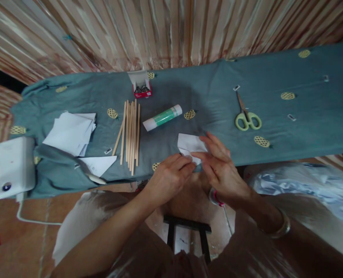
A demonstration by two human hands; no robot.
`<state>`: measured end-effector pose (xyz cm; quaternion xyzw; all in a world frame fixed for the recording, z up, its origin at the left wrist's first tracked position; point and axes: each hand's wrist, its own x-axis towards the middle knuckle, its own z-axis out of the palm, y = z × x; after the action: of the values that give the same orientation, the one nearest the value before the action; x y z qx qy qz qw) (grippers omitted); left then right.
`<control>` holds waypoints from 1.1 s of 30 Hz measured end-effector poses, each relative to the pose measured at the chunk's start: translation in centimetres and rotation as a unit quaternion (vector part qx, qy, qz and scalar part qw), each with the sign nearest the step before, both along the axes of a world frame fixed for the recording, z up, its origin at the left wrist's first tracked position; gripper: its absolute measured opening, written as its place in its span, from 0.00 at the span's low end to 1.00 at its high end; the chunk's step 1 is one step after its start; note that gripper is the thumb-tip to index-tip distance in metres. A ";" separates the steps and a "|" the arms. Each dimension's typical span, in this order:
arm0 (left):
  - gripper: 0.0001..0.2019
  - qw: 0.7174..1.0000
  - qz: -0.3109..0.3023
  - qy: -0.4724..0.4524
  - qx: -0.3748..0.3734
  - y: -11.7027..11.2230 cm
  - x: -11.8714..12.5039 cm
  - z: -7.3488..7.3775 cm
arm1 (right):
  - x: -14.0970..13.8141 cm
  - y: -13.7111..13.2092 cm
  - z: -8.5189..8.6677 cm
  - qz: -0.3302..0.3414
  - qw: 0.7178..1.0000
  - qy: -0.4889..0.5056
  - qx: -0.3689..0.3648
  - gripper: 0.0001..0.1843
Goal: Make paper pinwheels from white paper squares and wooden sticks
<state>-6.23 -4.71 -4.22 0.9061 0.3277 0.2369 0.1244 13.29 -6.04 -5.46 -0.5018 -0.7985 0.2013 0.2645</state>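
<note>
At the near edge of the teal tablecloth (313,112), a folded white paper (188,141) is held in both hands: its near side is pinched narrowly by the left hand (171,173), its right side is gripped by the right hand (222,166), fingertips laid on top. Beyond it, a glue stick (163,117) is seen; wooden dowels (132,133) are grouped leftward, green-handled scissors (247,114) placed rightward.
</note>
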 end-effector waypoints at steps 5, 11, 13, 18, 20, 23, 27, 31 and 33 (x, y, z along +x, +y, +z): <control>0.08 1.000 0.001 -0.001 0.008 0.0 0.0 0.0 | 0.7 1.2 1.0 -0.032 0.998 0.054 -0.006 0.19; 0.09 1.000 0.005 -0.001 0.014 0.2 -0.5 -0.2 | 1.3 2.8 1.1 -0.072 0.997 0.026 -0.013 0.19; 0.09 1.000 0.012 0.000 0.011 0.5 -0.8 -0.1 | 1.3 3.0 1.2 -0.071 0.997 0.021 -0.011 0.19; 0.09 0.999 0.037 0.008 0.020 1.6 -1.7 0.2 | 1.2 2.8 1.6 -0.073 0.997 0.022 -0.013 0.17; 0.09 0.998 0.047 0.012 0.028 2.1 -2.0 0.2 | 1.3 2.7 1.7 -0.075 0.997 0.026 -0.010 0.16; 0.09 0.997 0.059 0.018 0.040 2.8 -2.2 0.1 | 1.3 2.5 1.6 -0.077 0.996 0.034 -0.007 0.14; 0.10 0.997 0.067 0.025 0.040 3.1 -2.2 0.1 | 1.4 2.3 1.5 -0.070 0.997 0.030 0.002 0.14; 0.10 0.997 0.065 0.022 0.039 2.5 -1.8 0.2 | 1.3 2.2 1.5 -0.060 0.998 0.015 0.010 0.14; 0.09 0.997 0.066 0.017 0.043 2.2 -1.5 0.3 | 1.2 2.2 1.5 -0.058 0.998 0.011 0.015 0.14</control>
<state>-7.74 -2.55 -3.90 0.8909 0.3786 0.2427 0.0640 14.51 -3.88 -3.95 -0.5410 -0.7683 0.1787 0.2917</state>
